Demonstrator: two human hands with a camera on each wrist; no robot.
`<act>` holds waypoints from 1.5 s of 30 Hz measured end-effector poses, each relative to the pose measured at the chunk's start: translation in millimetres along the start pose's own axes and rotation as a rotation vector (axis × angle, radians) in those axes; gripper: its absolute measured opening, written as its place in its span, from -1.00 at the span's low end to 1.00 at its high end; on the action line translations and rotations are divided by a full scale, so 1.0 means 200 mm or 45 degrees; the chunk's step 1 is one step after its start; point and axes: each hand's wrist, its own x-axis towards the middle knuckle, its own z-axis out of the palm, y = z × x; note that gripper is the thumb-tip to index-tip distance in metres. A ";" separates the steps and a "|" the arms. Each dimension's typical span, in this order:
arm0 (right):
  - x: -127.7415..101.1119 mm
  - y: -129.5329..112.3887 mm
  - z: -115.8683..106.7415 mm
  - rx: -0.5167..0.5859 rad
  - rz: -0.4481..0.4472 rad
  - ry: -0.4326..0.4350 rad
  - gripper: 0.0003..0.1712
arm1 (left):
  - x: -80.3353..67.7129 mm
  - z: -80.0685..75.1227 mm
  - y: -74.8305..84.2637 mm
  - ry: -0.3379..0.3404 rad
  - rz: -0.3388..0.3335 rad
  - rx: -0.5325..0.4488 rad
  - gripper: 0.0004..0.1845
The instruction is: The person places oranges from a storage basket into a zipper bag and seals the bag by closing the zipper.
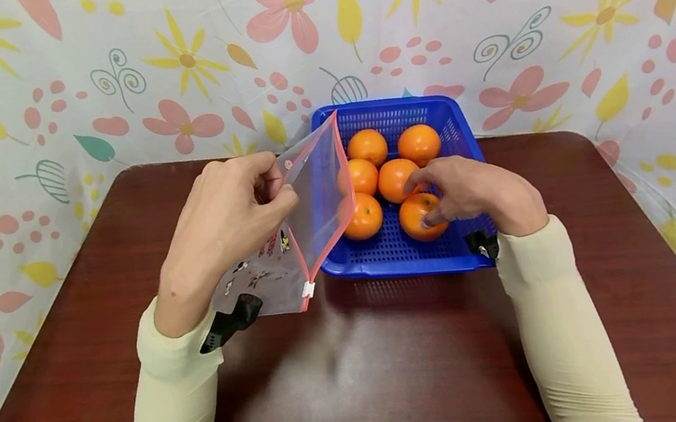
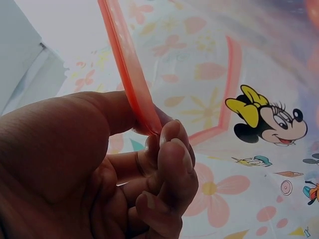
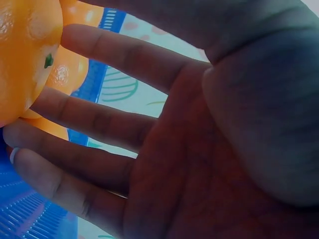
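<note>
My left hand (image 1: 226,214) pinches the pink-edged rim of a clear zipper bag (image 1: 318,192). The bag's mouth gapes toward the basket, and a white slider (image 1: 308,290) sits at its lower corner. Cartoon figures are printed on the bag, seen closely in the left wrist view. Over a blue basket (image 1: 407,270), my right hand (image 1: 474,193) has its thumb and fingertips around the nearest right orange (image 1: 414,218). That orange (image 3: 25,59) fills the left side of the right wrist view, fingertips at its edge.
Several other oranges lie in the basket, among them one at the back right (image 1: 419,145) and one at the front left (image 1: 363,216), partly behind the bag. The basket stands on a dark brown table (image 1: 365,384), before a flower-printed cloth (image 1: 299,47).
</note>
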 end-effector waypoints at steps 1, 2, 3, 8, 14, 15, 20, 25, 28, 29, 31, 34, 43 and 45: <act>0.00 0.00 0.00 -0.001 0.003 -0.008 -0.41 | 0.00 0.00 0.00 -0.001 0.000 -0.001 -0.85; 0.00 0.00 0.00 -0.004 0.006 -0.015 -0.41 | 0.00 0.00 0.00 -0.002 0.000 -0.003 -0.85; 0.00 0.00 0.00 -0.003 0.013 -0.024 -0.40 | 0.00 0.00 0.00 -0.004 -0.002 -0.006 -0.85; -0.01 0.01 0.01 -0.001 0.022 -0.047 -0.39 | 0.00 0.00 0.01 -0.002 -0.005 -0.010 -0.85; 0.00 0.00 0.02 -0.035 0.024 -0.070 -0.34 | 0.00 0.00 0.00 -0.002 0.000 -0.005 -0.84; 0.00 0.00 0.02 -0.039 0.023 -0.070 -0.33 | 0.00 0.00 0.00 -0.001 0.002 -0.004 -0.84; 0.00 0.00 0.02 -0.036 0.043 -0.071 -0.32 | 0.00 -0.01 0.00 0.005 0.004 -0.003 -0.84; 0.00 -0.01 0.02 -0.040 0.068 -0.093 -0.27 | 0.00 -0.01 0.00 0.006 0.007 -0.010 -0.84; 0.00 -0.01 0.03 -0.050 0.084 -0.104 -0.25 | 0.00 -0.01 0.00 0.003 -0.001 -0.015 -0.84; 0.00 -0.01 0.03 -0.052 0.087 -0.107 -0.24 | 0.00 -0.01 0.00 0.002 -0.005 -0.015 -0.84; 0.01 -0.01 0.03 -0.034 0.116 -0.120 -0.21 | -0.01 -0.02 0.00 0.000 -0.008 -0.014 -0.84; 0.01 -0.01 0.03 -0.011 0.147 -0.137 -0.16 | -0.01 -0.02 0.00 -0.003 -0.012 -0.013 -0.84; 0.02 -0.01 0.03 -0.062 0.128 -0.144 -0.14 | 0.00 -0.02 -0.01 -0.014 -0.028 -0.010 -0.85; 0.02 -0.01 0.03 -0.068 0.131 -0.148 -0.14 | -0.01 -0.02 -0.01 -0.014 -0.030 -0.006 -0.85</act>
